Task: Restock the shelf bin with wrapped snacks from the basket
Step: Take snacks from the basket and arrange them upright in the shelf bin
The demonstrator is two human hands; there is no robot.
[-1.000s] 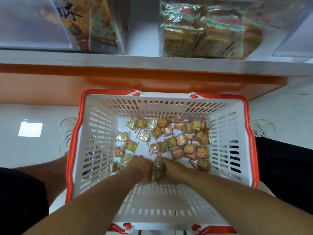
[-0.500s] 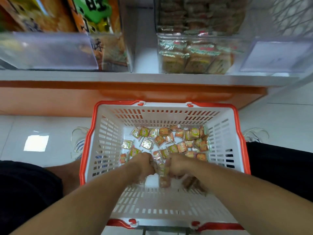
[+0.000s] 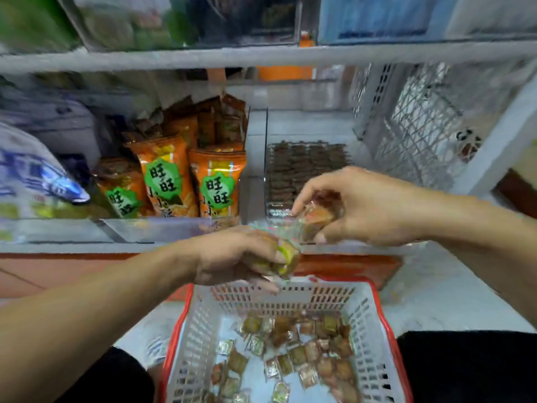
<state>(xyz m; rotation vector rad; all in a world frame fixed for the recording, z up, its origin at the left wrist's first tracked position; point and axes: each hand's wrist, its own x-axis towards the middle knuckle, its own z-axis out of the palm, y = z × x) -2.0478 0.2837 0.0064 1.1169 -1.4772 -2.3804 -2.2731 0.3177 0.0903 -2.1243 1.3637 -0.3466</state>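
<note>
Head view showed both hands raised before a white shelf [image 3: 261, 58] above a pale tiled floor [image 3: 436, 298]. Left hand [image 3: 232, 257] gripped wrapped snacks [image 3: 286, 258]; right hand [image 3: 363, 207] pinched more at the clear shelf bin [image 3: 271, 181]. Loose ones lay in the basket [image 3: 374, 324].

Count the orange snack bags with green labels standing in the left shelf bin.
3 show their fronts: one low at the left, one in the middle, one at the right. More bags stand behind them, partly hidden, so the full number cannot be told.
</note>
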